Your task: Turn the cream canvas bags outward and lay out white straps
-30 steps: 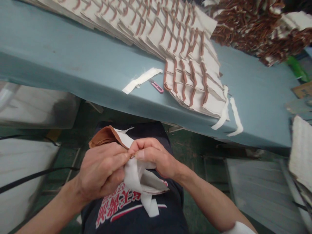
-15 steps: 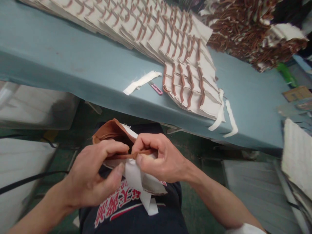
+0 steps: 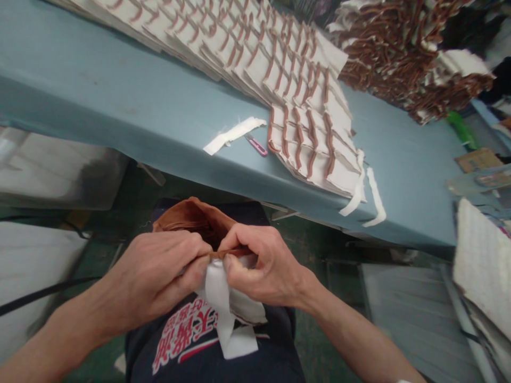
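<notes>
Over my lap, both hands pinch the edge of a folded piece of brown fabric with a pale backing. My left hand is closed on the edge, thumb against fingertips. Close beside it, my right hand pinches the same edge, its fingers curled. From between the two hands a white fabric strip hangs down over the dark apron with red lettering. The fingers hide part of the fabric edge and the top of the strip.
A blue-covered table runs across in front. On it lie overlapping pale panels with brown edging, loose white strips and a small pink thread snipper. A heap of brown-and-white pieces stands far right. Plastic bins flank my lap.
My left thumb and fingers have closed onto the fabric edge, right up against my right hand's pinch. The brown fabric's opening has narrowed slightly. The right hand has barely moved.
</notes>
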